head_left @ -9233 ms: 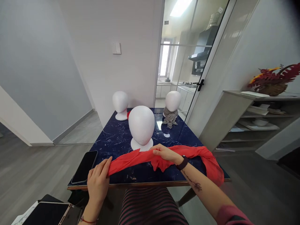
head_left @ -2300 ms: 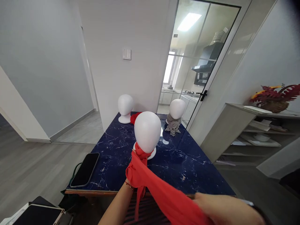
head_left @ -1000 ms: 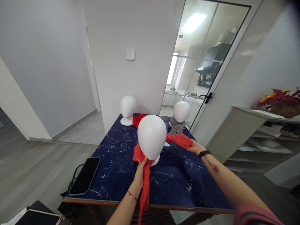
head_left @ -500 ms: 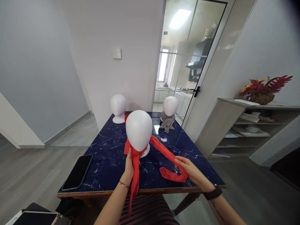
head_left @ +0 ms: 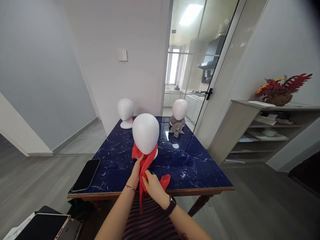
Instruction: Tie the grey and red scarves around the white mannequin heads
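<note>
A white mannequin head point(head_left: 145, 133) stands upright at the near side of the table, with a red scarf point(head_left: 149, 159) around its neck. My left hand point(head_left: 135, 171) is closed on the scarf just under the chin. Lower and to the right, my right hand point(head_left: 153, 185) pinches the scarf's other length, which crosses over in front of the neck. One tail hangs down past the table's front edge, and a loose red end sticks out to the right of my right hand. Parts of the fingers are hidden by the cloth.
On the dark blue marbled table point(head_left: 112, 173) lies a black phone point(head_left: 86, 175) at the left. Behind stand another white mannequin head point(head_left: 125, 109) and one point(head_left: 180, 109) wearing a grey scarf point(head_left: 177, 126). A tablet point(head_left: 42, 226) is at lower left, a shelf point(head_left: 240, 123) at right.
My right hand has moved left from the table's right side to the front of the neck, bringing its scarf length across. My left hand stays under the chin. The view has shifted slightly.
</note>
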Available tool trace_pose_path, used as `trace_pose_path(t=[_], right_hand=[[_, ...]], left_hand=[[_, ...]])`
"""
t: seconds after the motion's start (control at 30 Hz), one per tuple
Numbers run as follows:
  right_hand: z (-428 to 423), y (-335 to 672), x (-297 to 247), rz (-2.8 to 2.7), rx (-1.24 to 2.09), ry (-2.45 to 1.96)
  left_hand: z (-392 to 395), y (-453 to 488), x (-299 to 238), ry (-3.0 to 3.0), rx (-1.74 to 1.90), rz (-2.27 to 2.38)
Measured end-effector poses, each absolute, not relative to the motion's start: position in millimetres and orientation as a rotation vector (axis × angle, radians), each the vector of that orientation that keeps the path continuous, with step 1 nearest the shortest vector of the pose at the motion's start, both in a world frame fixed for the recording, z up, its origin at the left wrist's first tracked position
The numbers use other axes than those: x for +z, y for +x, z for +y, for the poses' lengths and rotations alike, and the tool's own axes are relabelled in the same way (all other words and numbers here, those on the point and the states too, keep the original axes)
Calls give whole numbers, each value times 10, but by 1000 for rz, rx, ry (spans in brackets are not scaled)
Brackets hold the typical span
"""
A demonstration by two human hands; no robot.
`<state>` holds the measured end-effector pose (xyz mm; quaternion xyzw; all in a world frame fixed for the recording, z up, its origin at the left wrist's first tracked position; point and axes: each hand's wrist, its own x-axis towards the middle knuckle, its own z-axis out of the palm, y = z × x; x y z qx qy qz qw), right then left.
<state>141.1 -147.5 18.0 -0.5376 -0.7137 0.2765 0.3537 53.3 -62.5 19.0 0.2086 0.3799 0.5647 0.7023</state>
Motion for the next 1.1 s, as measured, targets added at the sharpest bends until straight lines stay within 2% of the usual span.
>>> trace_pose_path(t=[0.23,0.5,0.6,0.77,0.9,0.97,1.1], right_hand=[[-1530,1442,122,-1740,770,-1361],[-1518,1407,71,-1708,632,-1432],[-1466,1370,92,-1697,639,-1439],[-1345,1321,119,-1518,1116,-1206],[-1335,1386,111,-885,1630,-1013],[-1345,1424,115,-712,1725,-948],[-1304,1504,123,-759,1761,-884]], left_hand=[[-936,307,173,688,1285,923],[-1144,73,377,398,1016,993],[-1169,104,422,437,1032,984],[-1127,168,427,684,982,999],[-1127,196,400,963,1012,1052],[-1142,225,377,1169,1052,1088],[-1161,248,330,1405,1087,1120]])
